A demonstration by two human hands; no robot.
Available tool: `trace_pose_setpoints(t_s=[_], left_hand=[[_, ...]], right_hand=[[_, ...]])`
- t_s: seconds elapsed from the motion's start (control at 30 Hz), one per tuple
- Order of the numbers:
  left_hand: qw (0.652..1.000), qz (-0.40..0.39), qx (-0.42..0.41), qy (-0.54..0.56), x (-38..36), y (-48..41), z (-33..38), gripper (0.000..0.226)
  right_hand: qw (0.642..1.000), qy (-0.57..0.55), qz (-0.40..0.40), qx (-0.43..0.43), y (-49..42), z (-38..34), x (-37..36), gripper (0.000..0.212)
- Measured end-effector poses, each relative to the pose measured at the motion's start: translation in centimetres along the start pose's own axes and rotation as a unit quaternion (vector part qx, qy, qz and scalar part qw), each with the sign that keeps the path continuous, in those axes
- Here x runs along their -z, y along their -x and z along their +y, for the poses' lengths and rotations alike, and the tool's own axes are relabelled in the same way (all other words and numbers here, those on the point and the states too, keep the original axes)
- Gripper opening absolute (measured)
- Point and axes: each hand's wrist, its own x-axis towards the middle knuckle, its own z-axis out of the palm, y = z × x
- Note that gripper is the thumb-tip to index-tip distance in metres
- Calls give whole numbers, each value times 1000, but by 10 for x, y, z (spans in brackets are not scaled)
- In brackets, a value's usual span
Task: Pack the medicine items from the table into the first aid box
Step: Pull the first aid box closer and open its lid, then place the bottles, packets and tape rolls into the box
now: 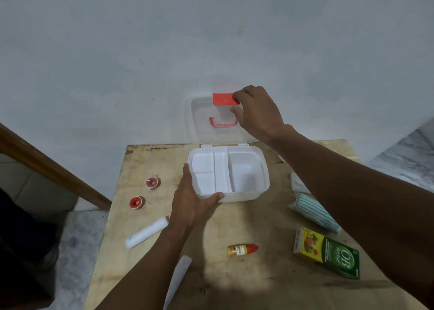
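Note:
A white first aid box (260,169) stands open on the wooden table, its divided tray bare. Its clear lid (199,122) with a red latch (223,99) and red handle (215,122) is raised toward the wall. My right hand (257,112) pinches the lid's top edge at the latch. My left hand (191,200) holds the box's front left corner, thumb along the front wall. Around it lie two red tape rolls (152,182) (135,202), a white tube (146,232), a small yellow bottle with a red cap (242,250), a green medicine carton (327,252) and a pack of striped masks (313,212).
The table (234,274) stands against a pale wall. A white flat strip (179,274) lies near the front edge under my left forearm. A clear white packet (298,183) sits at the right, partly hidden by my right arm. A wooden rail runs at the left.

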Motion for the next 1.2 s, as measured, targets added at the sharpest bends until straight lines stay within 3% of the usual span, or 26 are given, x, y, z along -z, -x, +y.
trace_pose_setpoints(t_s=[0.13,0.37,0.6,0.77,1.03,1.2], left_hand=[[999,1,7,34,-1,2,-3,100],[998,-38,-33,44,-5,-3,-11,90],[999,-29,-8,32,-5,0,-17,99],[999,-34,2,26,-7,1,-19,102],[999,-40,12,22,-7,-1,-19,98],[999,-40,23,26,-8,-2,-21,102]], right_hand=[[1000,0,17,-13,19,-2,3,40],[998,-13,-11,-60,112,3,-17,40],[967,-15,-172,-187,231,6,-11,44],[940,40,-248,-232,285,24,-1,60],[912,120,-317,-231,316,52,5,68],[902,156,-315,-249,327,60,5,61]])
